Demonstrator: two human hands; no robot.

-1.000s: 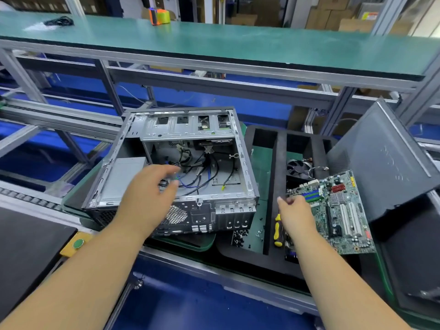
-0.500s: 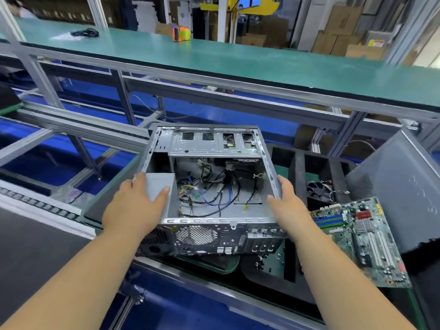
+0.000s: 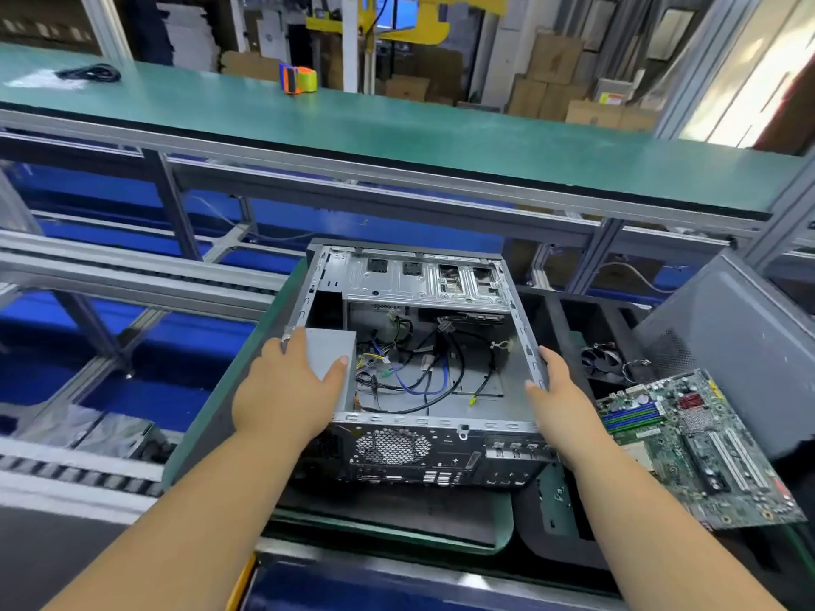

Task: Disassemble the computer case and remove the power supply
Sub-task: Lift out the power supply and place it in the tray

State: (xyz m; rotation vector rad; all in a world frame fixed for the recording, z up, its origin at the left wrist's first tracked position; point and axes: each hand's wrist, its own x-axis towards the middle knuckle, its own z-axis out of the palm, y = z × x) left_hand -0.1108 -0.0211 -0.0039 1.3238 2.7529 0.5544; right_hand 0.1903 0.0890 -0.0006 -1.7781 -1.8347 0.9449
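An open grey computer case [image 3: 423, 284] lies on its side on a green-edged tray, its rear panel with the round fan grille towards me. Loose black, blue and yellow cables [image 3: 414, 372] lie on its floor. The grey power supply [image 3: 328, 350] sits in the case's left rear corner. My left hand [image 3: 286, 390] rests flat on the power supply, fingers over the case's left edge. My right hand [image 3: 558, 390] grips the case's right edge.
A removed green motherboard [image 3: 692, 443] lies to the right on a black foam tray [image 3: 564, 513], beside a small fan [image 3: 602, 361] and the leaning grey side panel [image 3: 732, 337]. A long green workbench [image 3: 397, 130] spans behind. Conveyor rails [image 3: 132, 266] run at the left.
My right hand left the motherboard and took the case's right edge. My left hand moved from the cables onto the power supply. The case has been turned squarer to me.
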